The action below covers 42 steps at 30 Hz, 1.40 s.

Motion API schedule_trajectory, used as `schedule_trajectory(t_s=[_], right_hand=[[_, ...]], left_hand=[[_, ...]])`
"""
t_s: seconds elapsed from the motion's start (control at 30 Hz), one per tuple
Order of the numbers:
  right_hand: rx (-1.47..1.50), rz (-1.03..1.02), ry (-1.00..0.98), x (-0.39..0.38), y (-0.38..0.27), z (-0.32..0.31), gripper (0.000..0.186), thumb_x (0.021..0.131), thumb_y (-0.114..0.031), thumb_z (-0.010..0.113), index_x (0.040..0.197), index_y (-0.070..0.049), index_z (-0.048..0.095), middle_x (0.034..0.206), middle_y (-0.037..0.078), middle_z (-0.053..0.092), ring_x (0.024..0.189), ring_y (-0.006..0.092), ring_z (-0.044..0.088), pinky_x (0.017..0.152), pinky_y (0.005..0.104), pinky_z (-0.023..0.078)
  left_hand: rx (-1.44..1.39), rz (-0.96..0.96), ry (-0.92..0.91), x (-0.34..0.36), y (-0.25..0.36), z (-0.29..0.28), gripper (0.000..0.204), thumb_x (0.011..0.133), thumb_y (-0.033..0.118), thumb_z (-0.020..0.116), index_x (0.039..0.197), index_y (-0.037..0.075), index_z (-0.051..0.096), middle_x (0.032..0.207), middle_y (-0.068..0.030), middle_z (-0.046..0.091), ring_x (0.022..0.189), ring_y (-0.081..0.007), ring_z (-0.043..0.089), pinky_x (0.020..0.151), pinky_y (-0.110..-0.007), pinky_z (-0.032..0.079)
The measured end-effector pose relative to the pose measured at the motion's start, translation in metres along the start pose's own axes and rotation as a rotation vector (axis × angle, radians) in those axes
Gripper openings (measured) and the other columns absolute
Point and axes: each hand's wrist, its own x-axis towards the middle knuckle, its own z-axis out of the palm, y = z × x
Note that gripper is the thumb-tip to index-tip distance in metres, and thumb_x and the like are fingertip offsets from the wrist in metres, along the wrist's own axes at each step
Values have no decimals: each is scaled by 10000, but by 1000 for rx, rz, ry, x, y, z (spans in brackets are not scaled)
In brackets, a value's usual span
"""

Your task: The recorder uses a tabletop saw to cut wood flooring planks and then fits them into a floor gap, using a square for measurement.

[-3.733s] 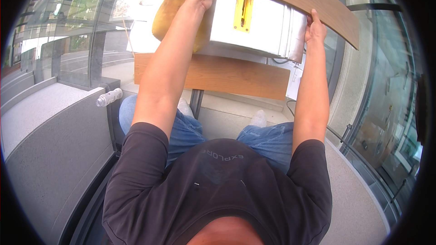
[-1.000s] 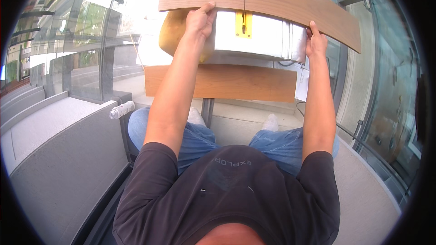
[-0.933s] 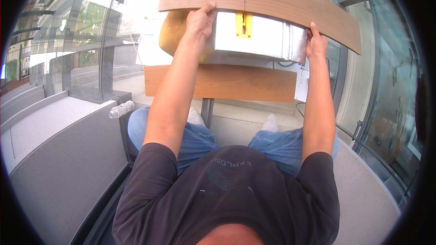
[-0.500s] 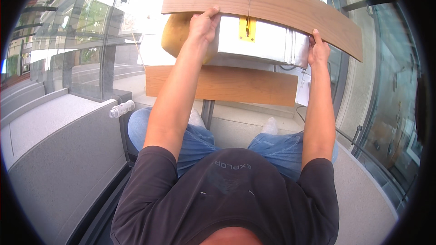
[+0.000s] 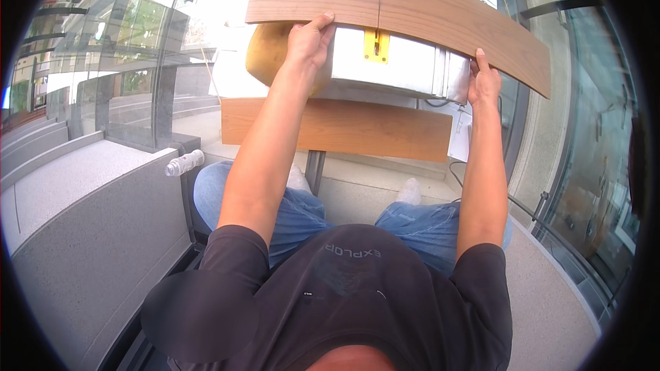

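Observation:
A long brown wooden board [image 5: 440, 10] lies across a metal-topped machine [image 5: 405, 55]. A thin line [image 5: 380, 7] runs partway across the board from its near edge. It is level with a slot in a yellow plate [image 5: 376, 47] set into the machine's top. My left hand [image 5: 311, 41] is closed on the near edge left of the plate, thumb on top and fingers mostly hidden underneath. Farther right, my right hand [image 5: 485, 79] grips the same edge with one finger on top. Whether a blade stands in the slot I cannot make out.
A second wooden board [image 5: 371, 127] stands in front of the machine, nearer my knees. Left of the plate is a rounded yellow part [image 5: 271, 58]. A white bottle [image 5: 184, 163] lies by my left knee. Glass panels surround me, and a grey ledge [image 5: 89, 213] runs along the left.
Both hands keep their hold on the near edge, and the board has hardly moved. The thin line across it looks slightly longer. The whole view has shifted a little.

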Motion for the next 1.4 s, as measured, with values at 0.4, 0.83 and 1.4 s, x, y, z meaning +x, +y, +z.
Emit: schedule_trajectory(t_s=[0.4, 0.83, 1.4], right_hand=[[-12, 5, -19, -5, 2, -7, 243, 890, -154, 772, 1029, -37, 611, 861, 24, 629, 699, 116, 565, 621, 274, 475], [-10, 34, 2, -13, 2, -12, 230, 890, -163, 773, 1018, -54, 616, 842, 11, 624, 682, 100, 556, 604, 254, 474], [-94, 63, -42, -15, 7, -29, 364, 905, -195, 763, 1187, -51, 583, 1038, 1, 615, 821, 102, 543, 752, 269, 471]], left_hand=[[20, -3, -15, -12, 0, -2, 344, 905, -48, 654, 1207, -57, 491, 1184, -137, 599, 1134, -236, 605, 1077, -335, 497], [12, -5, -10, -20, -3, -6, 314, 915, -34, 651, 1187, -59, 496, 1180, -148, 600, 1139, -233, 606, 1078, -339, 493], [55, -12, 30, -33, -4, -9, 296, 915, -8, 669, 1169, -40, 521, 1135, -122, 628, 1111, -206, 621, 1046, -331, 505]])
